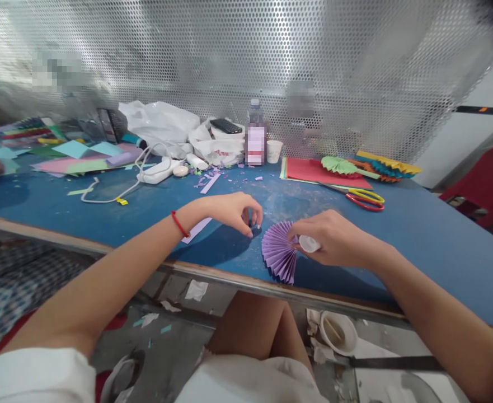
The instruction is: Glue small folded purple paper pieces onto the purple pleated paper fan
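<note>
White clothing [250, 386] lies nearest, below a blue table [422, 246] backed by perforated metal [229, 45]. 1 tub [352, 330] beneath holds 1 stick [334, 330]; 1 bottle [255, 140] and 1 cup [274, 152] stand on top. Right hand [334, 238] grips a tube [309, 244] at the tabletop fan [277, 252]; left hand [234, 212] curls loosely, contents unclear.

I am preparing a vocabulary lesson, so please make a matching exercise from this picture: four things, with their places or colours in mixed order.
Things:
1. Paper cup
2. Pleated purple fan
3. Red bracelet
4. Scissors

Places or colours:
A. Around the wrist of the left hand
B. Beside the bottle
C. Red and yellow handles
D. At the fingertips of the right hand

Pairs: 1-B, 2-D, 3-A, 4-C
</note>
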A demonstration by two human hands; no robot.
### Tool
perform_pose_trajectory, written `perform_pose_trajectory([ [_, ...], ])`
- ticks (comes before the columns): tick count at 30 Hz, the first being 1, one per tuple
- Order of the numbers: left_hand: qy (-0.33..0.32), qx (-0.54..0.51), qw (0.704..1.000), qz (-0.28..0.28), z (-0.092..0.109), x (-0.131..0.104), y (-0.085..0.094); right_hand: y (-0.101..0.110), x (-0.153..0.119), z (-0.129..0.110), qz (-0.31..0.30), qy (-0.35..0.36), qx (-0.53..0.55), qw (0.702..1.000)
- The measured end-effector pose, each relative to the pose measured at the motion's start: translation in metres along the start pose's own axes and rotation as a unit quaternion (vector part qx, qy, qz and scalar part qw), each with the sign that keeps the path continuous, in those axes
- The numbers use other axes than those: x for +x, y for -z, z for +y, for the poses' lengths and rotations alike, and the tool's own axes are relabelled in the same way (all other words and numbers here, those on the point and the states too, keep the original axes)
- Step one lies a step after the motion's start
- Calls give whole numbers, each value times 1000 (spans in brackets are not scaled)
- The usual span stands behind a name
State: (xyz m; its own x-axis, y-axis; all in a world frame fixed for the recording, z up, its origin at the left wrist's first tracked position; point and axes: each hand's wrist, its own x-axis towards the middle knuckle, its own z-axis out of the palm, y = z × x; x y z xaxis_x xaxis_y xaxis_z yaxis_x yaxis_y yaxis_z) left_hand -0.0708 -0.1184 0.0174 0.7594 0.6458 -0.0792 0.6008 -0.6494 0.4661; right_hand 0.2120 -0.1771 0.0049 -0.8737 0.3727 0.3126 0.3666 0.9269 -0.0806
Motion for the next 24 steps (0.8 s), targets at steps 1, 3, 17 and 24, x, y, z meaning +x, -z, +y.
perform_pose_trajectory([
  [1, 0, 6, 1000, -13, 1, 3, -4, 0, 0, 0, 0, 1, 0, 1000],
  [3, 2, 13, 1000, -19, 1, 10, -6, -1, 1, 0, -3, 2, -1, 1000],
  [17, 78, 95, 953, 278, -52, 28, 44, 4, 4, -3, -68, -42, -16, 997],
  [24, 121, 111, 936, 312, -57, 21, 21, 12, -1, 1, -129, -49, 126, 983],
])
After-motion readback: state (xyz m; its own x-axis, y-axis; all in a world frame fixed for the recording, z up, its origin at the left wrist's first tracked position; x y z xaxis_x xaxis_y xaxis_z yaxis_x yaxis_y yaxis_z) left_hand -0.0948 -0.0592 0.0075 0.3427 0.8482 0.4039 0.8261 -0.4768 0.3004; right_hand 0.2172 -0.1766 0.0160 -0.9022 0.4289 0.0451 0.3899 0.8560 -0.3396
